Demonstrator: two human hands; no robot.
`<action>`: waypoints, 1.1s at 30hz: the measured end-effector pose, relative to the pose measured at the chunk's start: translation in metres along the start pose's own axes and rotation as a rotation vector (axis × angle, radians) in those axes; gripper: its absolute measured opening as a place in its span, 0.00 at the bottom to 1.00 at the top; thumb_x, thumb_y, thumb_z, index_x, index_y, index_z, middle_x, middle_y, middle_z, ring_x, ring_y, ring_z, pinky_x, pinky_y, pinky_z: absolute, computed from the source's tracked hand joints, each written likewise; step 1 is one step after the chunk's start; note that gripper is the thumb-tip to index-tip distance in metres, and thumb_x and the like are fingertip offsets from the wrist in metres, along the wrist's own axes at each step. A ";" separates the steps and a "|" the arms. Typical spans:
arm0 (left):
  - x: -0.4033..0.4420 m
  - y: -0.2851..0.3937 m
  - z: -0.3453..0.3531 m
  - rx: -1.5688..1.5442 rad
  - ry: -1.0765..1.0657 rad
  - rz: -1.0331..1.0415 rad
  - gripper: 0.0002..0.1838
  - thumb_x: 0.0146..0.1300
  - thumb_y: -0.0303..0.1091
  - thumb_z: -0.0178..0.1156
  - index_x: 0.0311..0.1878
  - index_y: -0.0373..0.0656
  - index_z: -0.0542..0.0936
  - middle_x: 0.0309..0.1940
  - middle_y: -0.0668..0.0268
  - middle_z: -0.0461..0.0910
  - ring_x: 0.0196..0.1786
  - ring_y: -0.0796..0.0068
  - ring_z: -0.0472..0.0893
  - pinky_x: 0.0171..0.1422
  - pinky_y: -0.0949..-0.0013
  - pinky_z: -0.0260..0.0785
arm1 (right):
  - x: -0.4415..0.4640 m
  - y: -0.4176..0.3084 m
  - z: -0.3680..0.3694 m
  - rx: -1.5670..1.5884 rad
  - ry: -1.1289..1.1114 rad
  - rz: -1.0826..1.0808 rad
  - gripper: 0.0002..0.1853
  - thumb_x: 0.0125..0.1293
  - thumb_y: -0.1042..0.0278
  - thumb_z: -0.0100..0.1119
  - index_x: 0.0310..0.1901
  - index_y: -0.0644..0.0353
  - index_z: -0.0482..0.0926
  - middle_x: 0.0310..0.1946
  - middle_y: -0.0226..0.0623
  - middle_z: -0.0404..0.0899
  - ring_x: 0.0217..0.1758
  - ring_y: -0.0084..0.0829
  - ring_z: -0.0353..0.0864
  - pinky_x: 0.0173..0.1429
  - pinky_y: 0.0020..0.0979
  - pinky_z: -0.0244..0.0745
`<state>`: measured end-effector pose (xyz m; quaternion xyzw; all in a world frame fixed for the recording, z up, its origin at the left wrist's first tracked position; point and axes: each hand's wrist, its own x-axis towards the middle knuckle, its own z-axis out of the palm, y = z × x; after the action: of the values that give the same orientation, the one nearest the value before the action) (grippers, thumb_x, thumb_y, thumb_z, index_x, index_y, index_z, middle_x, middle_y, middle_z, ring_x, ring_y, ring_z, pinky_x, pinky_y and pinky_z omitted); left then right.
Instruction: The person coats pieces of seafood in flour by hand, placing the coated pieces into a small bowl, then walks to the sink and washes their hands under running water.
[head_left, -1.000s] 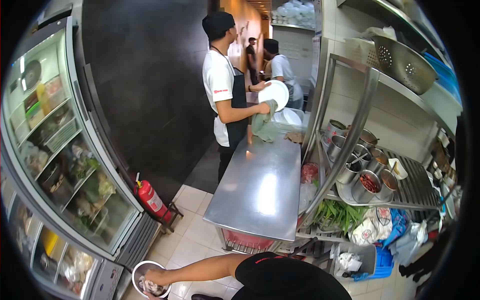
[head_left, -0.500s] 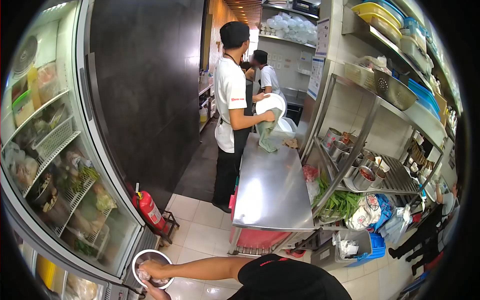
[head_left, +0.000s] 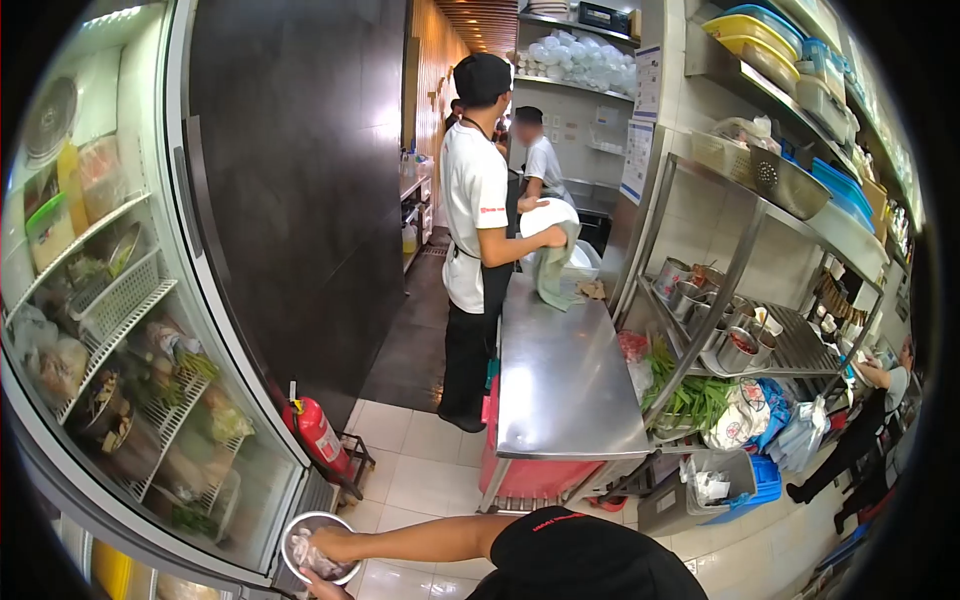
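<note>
At the lower left is a round metal bowl holding pale pinkish pieces that look like raw meat or seafood. My right hand reaches down into it, touching the pieces; its fingers are mostly hidden among them. At the near rim my left hand grips the bowl from below, partly cut off by the frame's bottom edge. A dark sleeve covers my right upper arm.
A glass-door fridge stands beside the bowl, with a red fire extinguisher just beyond. One co-worker wipes a white dish at the steel table; others stand farther off. A metal rack lines the right side.
The bowl and my hands sit slightly lower and farther right in view, as does the fridge. More of the pale pieces shows beside my right hand. The co-worker still holds the dish and cloth.
</note>
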<state>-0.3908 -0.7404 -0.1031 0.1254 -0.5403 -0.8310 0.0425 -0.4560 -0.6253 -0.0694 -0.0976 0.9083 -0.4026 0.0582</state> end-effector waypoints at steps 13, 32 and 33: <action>0.045 0.000 0.018 0.108 -0.336 -0.306 0.30 0.71 0.52 0.42 0.59 0.30 0.67 0.52 0.55 0.74 0.52 0.63 0.75 0.57 0.64 0.68 | 0.009 0.014 -0.100 -0.303 -0.434 -0.596 0.32 0.32 0.64 0.75 0.46 0.56 0.74 0.49 0.46 0.69 0.58 0.47 0.66 0.54 0.48 0.66; 0.177 -0.026 0.101 0.145 -0.224 -0.301 0.31 0.72 0.51 0.42 0.63 0.31 0.62 0.59 0.54 0.67 0.60 0.65 0.67 0.65 0.64 0.59 | 0.139 0.065 -0.141 -0.252 -0.340 -0.259 0.35 0.45 0.68 0.68 0.58 0.54 0.68 0.59 0.48 0.61 0.61 0.50 0.62 0.59 0.44 0.66; 0.182 -0.030 0.100 0.095 -0.244 -0.330 0.31 0.72 0.51 0.41 0.63 0.31 0.62 0.59 0.54 0.67 0.60 0.64 0.67 0.66 0.64 0.58 | 0.142 0.054 -0.143 -0.277 -0.328 -0.246 0.26 0.49 0.69 0.63 0.53 0.55 0.71 0.53 0.49 0.67 0.57 0.48 0.66 0.56 0.42 0.69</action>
<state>-0.5894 -0.6770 -0.1217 0.1125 -0.5522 -0.8093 -0.1656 -0.6277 -0.5190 -0.0178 -0.2786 0.9145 -0.2570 0.1413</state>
